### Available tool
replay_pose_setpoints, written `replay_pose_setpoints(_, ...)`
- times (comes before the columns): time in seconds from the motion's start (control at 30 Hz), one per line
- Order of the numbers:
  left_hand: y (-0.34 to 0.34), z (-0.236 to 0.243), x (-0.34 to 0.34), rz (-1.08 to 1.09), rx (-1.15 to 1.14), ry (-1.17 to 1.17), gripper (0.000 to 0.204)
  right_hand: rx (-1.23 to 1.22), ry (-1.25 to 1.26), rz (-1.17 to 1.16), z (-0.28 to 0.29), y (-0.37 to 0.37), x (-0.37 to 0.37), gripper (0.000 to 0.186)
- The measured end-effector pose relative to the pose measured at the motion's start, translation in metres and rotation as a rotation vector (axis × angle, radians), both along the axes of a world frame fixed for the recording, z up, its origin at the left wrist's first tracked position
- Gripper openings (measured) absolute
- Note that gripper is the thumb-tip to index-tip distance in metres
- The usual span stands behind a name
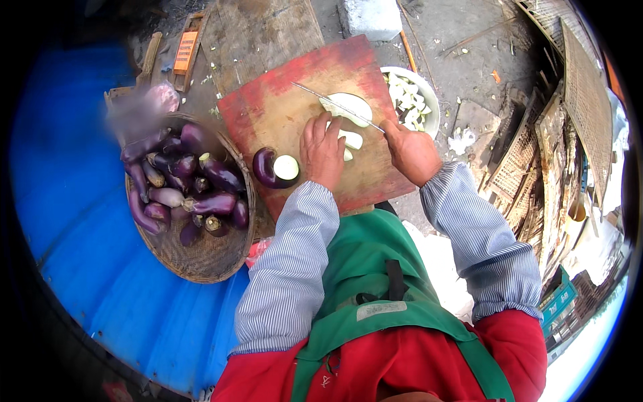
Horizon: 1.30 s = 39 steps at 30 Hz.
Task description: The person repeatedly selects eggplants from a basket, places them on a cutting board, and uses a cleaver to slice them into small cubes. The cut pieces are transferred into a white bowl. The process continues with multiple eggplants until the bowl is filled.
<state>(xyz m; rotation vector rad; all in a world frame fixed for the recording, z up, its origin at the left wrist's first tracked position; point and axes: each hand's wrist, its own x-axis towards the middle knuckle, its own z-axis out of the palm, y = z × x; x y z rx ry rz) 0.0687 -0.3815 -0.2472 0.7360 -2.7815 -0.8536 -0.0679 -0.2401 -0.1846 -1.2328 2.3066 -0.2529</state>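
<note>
My right hand [411, 153] is closed round the handle of a knife [328, 100], whose long thin blade reaches up and left over the red-edged wooden cutting board [251, 104]. Under the blade lies a pale cut piece of eggplant [353, 107]. My left hand [322, 149] rests on the board with its fingers extended over pale eggplant pieces [350, 139]; what lies beneath the fingertips is partly hidden. Left of that hand, a purple eggplant [265, 166] sits on the board, its round white cut face turned up.
On my left, a round woven basket [201, 261] holds several whole eggplants [218, 173]. Beyond the board's right edge stands a white bowl [434, 110] of cut pieces. A pale stone block [372, 19] is at the far side, and woven panels [586, 100] lean at the right.
</note>
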Motion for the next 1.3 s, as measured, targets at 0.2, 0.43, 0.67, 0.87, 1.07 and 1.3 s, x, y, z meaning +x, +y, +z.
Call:
replay_pose_setpoints(0.2,-0.018,-0.021,-0.022,-0.153,0.008,-0.014,0.041,0.082,0.009,0.077,-0.013,0.003,-0.017,0.029)
replay_pose_setpoints(0.43,-0.023,-0.030,-0.021,-0.189,0.026,-0.030,0.040,0.099,0.005,0.083,-0.028,-0.011,-0.020,0.029)
replay_pose_setpoints(0.67,-0.026,-0.031,-0.010,-0.301,0.084,-0.106,0.049,-0.043,0.003,0.073,-0.062,-0.022,-0.022,0.027)
replay_pose_setpoints(0.87,-0.055,0.006,-0.009,-0.581,-0.117,-0.315,0.107,-0.215,-0.165,-0.180,-0.034,0.013,-0.016,0.040)
replay_pose_setpoints(1.07,-0.068,0.004,-0.067,-0.882,-0.232,-0.436,0.127,-0.260,-0.319,-0.683,-0.019,0.058,0.009,0.034)
replay_pose_setpoints(1.3,-0.052,-0.005,-0.062,-0.766,-0.125,-0.432,0.119,-0.183,-0.310,-0.737,-0.035,0.089,0.042,0.031)
